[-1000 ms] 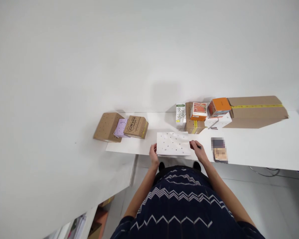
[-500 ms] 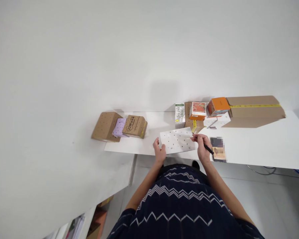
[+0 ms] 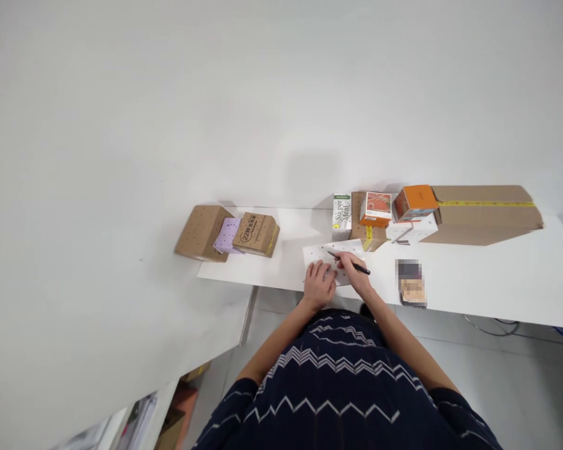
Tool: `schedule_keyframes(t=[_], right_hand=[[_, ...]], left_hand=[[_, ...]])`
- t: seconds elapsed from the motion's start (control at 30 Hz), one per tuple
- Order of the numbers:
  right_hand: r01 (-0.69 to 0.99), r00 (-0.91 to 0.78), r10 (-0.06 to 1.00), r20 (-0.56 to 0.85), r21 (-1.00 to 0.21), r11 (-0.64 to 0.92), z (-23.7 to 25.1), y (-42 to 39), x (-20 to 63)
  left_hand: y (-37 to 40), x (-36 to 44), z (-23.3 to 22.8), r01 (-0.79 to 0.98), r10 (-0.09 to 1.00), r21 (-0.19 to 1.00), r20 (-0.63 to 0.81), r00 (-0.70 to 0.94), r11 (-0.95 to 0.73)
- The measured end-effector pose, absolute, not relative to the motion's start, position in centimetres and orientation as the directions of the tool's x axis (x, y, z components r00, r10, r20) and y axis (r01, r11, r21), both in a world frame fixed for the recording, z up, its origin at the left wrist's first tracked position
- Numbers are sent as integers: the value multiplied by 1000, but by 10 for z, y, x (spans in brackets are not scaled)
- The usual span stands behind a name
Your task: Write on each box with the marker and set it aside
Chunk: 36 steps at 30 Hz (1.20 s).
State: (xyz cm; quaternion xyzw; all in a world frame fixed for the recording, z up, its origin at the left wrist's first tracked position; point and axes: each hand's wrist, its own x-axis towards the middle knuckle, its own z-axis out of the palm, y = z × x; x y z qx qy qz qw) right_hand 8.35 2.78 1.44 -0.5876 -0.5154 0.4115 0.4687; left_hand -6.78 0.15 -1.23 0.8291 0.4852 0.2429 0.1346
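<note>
A white sheet [image 3: 315,252] with small dark marks lies on the white table in front of me. Flat on its lower left part rests my left hand [image 3: 319,283], fingers stretched out and holding nothing. My right hand [image 3: 351,270] grips a black pen [image 3: 361,269], its tip pointing up and left over the upper middle of the sheet. I cannot tell whether the tip touches the paper. Both hands hide part of the marks.
Left on the table [image 3: 291,231] stand a brown dotted box [image 3: 201,231], a purple box [image 3: 226,236] and a brown printed box [image 3: 256,233]. Behind the sheet are a Super Meal box [image 3: 342,215], orange boxes [image 3: 415,201] and a long carton [image 3: 488,215]. A blurred phone-like object [image 3: 410,282] lies right.
My left hand has moved right, from beside the sheet's left edge onto it. My right hand has moved left with the pen, from the sheet's right edge to over its middle.
</note>
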Motion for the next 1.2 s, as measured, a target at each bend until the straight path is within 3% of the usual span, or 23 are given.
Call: schedule_keyframes(t=[0.33, 0.57, 0.8, 1.0, 1.2], right_hand=[[441, 111, 983, 146, -894, 83, -1, 26, 74], [444, 98, 985, 144, -892, 86, -2, 27, 72], [455, 94, 983, 157, -885, 98, -6, 28, 71], [469, 77, 983, 166, -876, 111, -9, 28, 71], [456, 90, 976, 198, -879, 136, -9, 30, 72]], left_hand=[[2, -67, -18, 752, 877, 451, 264, 402, -480], [2, -67, -19, 714, 879, 514, 305, 366, -475], [2, -68, -18, 768, 867, 405, 281, 411, -495], [2, -68, -19, 761, 861, 406, 298, 413, -506], [2, -67, -23, 805, 819, 251, 382, 428, -538]])
